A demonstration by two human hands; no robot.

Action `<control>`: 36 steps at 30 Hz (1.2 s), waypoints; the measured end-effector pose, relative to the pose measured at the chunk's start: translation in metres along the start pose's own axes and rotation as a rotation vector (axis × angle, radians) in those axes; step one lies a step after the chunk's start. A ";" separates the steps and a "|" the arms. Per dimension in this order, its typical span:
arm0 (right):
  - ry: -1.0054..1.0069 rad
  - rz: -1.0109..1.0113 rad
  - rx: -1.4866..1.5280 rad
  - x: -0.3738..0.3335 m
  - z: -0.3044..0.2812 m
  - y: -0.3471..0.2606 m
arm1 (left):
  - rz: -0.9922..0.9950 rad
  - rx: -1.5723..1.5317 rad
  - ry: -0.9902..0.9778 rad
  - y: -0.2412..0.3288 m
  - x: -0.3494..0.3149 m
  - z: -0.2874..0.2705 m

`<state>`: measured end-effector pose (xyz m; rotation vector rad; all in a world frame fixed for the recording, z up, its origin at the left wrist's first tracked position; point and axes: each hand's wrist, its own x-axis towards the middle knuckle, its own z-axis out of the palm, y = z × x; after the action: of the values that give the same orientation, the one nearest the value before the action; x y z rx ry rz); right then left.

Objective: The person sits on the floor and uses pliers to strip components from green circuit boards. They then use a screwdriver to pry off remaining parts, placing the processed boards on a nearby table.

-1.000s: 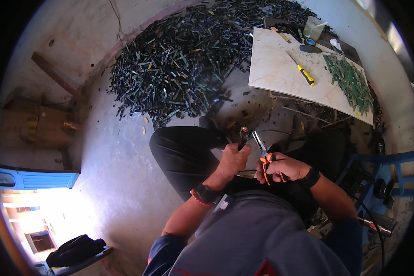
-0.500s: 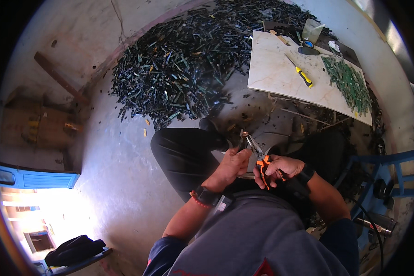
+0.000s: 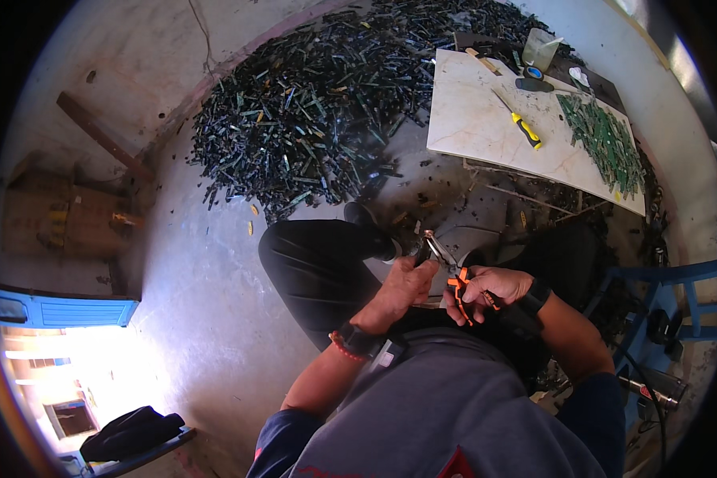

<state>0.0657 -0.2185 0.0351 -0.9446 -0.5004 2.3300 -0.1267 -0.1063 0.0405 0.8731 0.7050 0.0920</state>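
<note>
Low in front of my lap, my right hand is wrapped around pliers with orange and black handles. Their long metal jaws point up and to the left. My left hand is closed, pinching a small dark strip whose upper end meets or lies right beside the jaw tips. Something small and copper-coloured shows at those tips, too small to name. Most of the strip is hidden by my left fingers.
A large heap of dark and green strips covers the floor ahead. On a pale board at the right lie a yellow-handled screwdriver, a pile of green strips and a clear cup. A blue chair stands at the right.
My right hand and the pliers have shifted slightly to the right. The jaw tips stay near the upper end of the strip, and my left hand has barely moved.
</note>
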 end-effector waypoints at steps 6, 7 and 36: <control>0.018 -0.010 0.002 -0.003 0.004 0.000 | -0.007 0.083 0.051 0.002 0.001 0.005; 0.019 -0.013 0.014 -0.003 0.004 0.000 | 0.005 0.087 0.040 0.001 0.002 0.004; 0.413 -0.032 -0.431 -0.002 0.020 -0.003 | 0.113 0.366 0.143 -0.002 0.006 0.009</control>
<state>0.0538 -0.2194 0.0511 -1.5593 -0.8479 1.9514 -0.1168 -0.1120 0.0399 1.2671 0.8198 0.1297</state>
